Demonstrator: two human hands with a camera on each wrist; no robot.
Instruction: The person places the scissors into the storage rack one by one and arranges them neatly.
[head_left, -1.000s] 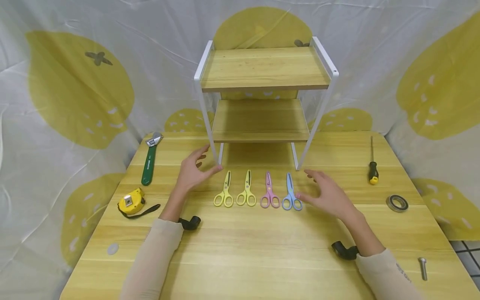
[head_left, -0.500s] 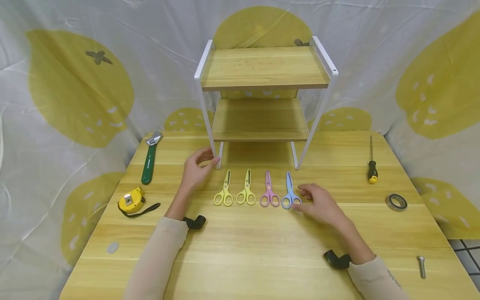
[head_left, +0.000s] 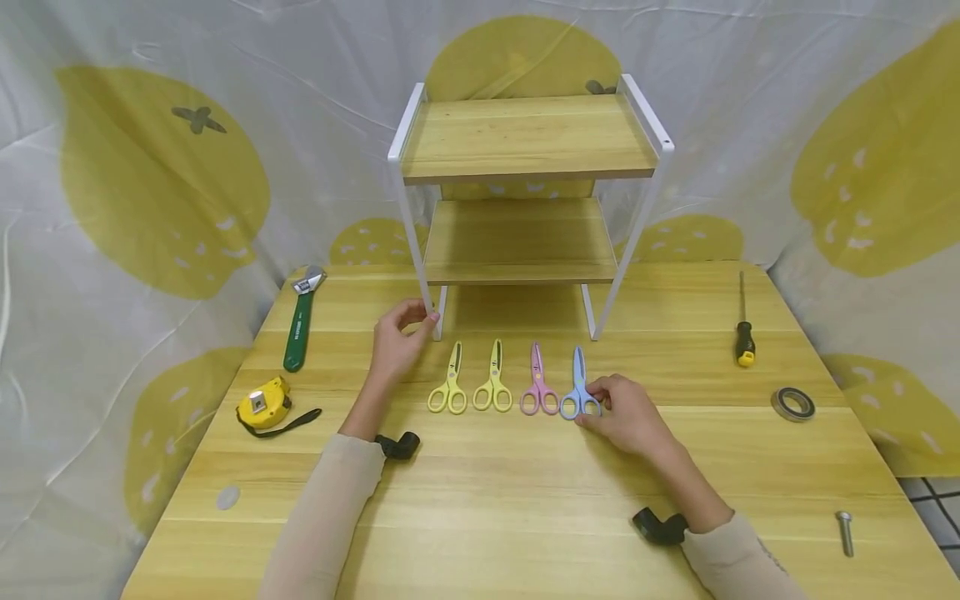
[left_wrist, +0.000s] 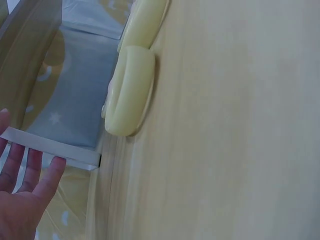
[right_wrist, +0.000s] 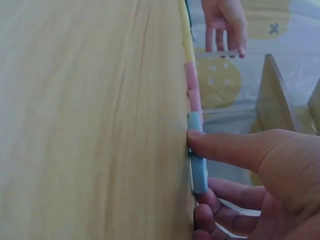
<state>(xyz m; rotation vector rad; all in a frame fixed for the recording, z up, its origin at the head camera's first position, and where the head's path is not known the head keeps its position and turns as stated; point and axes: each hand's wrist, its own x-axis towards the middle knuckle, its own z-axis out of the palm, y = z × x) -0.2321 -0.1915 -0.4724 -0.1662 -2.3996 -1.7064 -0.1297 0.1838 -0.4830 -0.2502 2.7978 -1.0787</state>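
My left hand (head_left: 396, 340) holds the lower front left leg of the white-framed shelf rack (head_left: 528, 273), with the thumb on one side and the fingers on the other in the left wrist view. At the blue scissors (head_left: 579, 379), my right hand (head_left: 628, 414) pinches the handle loops between thumb and fingers. The scissors lie flat on the table, blades toward the rack. To their left, in a row, lie pink scissors (head_left: 537, 379) and two yellow pairs, the middle yellow scissors (head_left: 494, 377) and the leftmost yellow scissors (head_left: 449, 380).
On the table's left are a green-handled adjustable wrench (head_left: 298, 325), a yellow tape measure (head_left: 266, 403) and a pale round disc (head_left: 228, 497). On the right lie a screwdriver (head_left: 745, 342), a ring bearing (head_left: 793, 405) and a bolt (head_left: 845, 533). A lemon-print cloth (head_left: 315, 125) hangs behind.
My left hand has come right and taken hold of the rack's leg. My right hand has moved left and down onto the blue scissors, which have shifted slightly left.
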